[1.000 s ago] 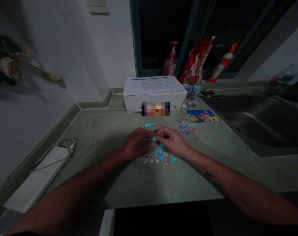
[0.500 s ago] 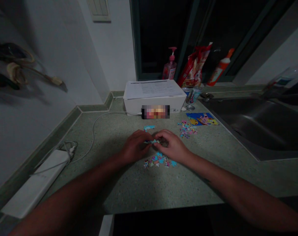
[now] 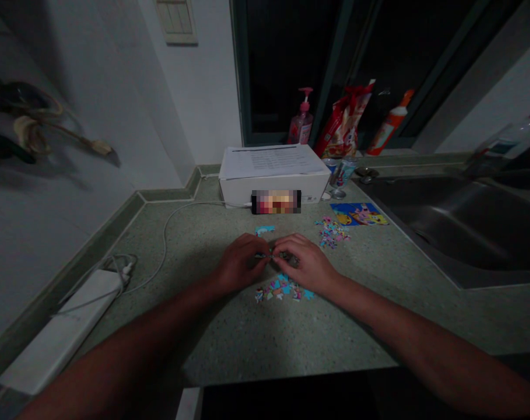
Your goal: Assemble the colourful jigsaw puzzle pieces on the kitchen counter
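My left hand and my right hand meet above the countertop, fingertips almost touching. Each is closed in a pinch on small jigsaw puzzle pieces, mostly covered by the fingers. Whether the pieces are joined cannot be made out. Just beyond the hands lies a short light-blue strip of puzzle. Loose puzzle pieces, blue and multicoloured, are scattered on the near side of my hands. To the right is a denser pile of puzzle pieces, beside a colourful cartoon picture card.
A phone leans against a white box with papers on top. Its cable runs left to a white power strip. At the right is a metal sink. Bottles and a red bag stand by the window.
My fingertips have drawn closer together over the puzzle pieces, which show less than before. The view has tilted slightly; the things on the counter stay in place.
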A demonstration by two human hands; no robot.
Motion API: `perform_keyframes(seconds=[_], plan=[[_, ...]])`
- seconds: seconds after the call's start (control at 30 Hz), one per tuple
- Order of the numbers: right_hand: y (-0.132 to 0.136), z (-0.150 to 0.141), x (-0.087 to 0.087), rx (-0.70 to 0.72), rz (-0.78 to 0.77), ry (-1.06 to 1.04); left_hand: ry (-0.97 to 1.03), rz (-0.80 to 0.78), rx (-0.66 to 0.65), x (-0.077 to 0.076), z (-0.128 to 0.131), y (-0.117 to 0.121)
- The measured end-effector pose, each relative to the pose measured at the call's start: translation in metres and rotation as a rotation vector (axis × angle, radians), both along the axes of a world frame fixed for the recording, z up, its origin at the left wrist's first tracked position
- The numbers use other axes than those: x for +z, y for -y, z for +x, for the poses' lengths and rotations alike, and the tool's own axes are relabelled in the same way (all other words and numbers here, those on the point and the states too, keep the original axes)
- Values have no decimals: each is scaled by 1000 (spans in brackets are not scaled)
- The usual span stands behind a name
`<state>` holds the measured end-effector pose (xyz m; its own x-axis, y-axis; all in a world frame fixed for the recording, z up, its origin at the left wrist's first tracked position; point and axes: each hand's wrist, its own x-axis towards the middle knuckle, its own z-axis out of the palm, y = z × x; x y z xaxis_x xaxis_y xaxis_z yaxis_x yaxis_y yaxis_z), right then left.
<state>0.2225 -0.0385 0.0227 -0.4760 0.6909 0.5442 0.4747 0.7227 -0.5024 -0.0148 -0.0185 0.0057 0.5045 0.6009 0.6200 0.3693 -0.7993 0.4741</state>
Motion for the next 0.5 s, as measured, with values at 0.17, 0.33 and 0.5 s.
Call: perform_keyframes(seconds=[0.17, 0.33, 0.5], plan=[[-1, 0, 0, 11, 21, 1, -6, 5, -9, 1, 0, 1], [-4, 4, 2, -34, 8, 24, -47, -13, 36, 0, -2, -2], [-21, 18, 6, -114, -7, 30, -185, -88, 182, -9, -7, -15]])
